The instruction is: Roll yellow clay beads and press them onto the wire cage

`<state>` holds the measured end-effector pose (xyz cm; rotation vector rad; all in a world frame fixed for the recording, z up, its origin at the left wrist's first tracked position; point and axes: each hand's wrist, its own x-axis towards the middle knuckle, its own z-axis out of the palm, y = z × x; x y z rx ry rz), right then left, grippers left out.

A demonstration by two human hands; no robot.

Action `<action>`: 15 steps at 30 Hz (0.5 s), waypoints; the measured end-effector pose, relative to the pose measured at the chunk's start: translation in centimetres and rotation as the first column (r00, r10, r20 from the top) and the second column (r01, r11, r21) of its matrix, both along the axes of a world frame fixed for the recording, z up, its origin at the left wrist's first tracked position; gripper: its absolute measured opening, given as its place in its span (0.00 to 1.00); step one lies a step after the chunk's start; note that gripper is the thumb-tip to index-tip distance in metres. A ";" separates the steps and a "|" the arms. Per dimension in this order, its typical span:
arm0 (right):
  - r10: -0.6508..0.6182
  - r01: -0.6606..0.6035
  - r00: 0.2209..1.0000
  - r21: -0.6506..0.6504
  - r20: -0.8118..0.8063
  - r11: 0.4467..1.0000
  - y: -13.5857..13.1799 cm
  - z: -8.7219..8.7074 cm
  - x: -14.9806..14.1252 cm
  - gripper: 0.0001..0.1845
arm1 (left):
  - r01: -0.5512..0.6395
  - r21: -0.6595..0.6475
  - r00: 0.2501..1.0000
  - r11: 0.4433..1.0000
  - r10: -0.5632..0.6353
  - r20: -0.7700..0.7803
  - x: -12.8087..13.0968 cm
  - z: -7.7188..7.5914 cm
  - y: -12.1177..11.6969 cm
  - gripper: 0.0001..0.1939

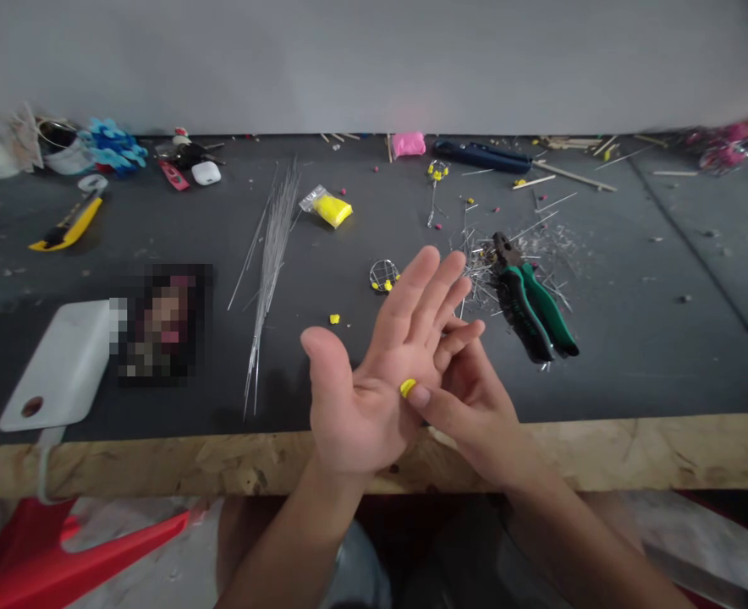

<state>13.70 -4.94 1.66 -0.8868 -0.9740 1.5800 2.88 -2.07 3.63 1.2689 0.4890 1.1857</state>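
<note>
My left hand (374, 372) is held palm up over the front edge of the black table (634, 338), fingers spread. A small yellow clay bit (407, 387) lies on its palm. My right hand (475, 397) sits beside and partly under the left, with its thumb tip touching the clay bit. Green-handled pliers (532, 304) lie just right of the hands amid cut wire scraps. A small wire ring with yellow beads (383, 276) rests beyond the left fingers.
A bundle of thin wires (271, 254) lies left of the hands. A yellow clay bag (332, 208), pink clay (408, 144), a dark blue tool (481, 154), a yellow utility knife (69, 227) and a white power bank (60, 368) sit around. A red stool (63, 558) is below left.
</note>
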 end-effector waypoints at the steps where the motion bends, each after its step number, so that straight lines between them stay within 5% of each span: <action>1: 0.005 -0.005 1.000 0.007 -0.003 1.000 0.0 0.0 0.0 0.26 | -0.009 0.007 1.000 1.000 0.009 -0.012 0.0 0.1 -0.1 0.38; 15: 0.033 -0.035 0.997 -0.027 -0.068 0.999 0.2 -0.4 0.0 0.26 | -0.010 0.092 0.998 0.996 0.016 -0.068 -0.4 -0.2 -0.3 0.37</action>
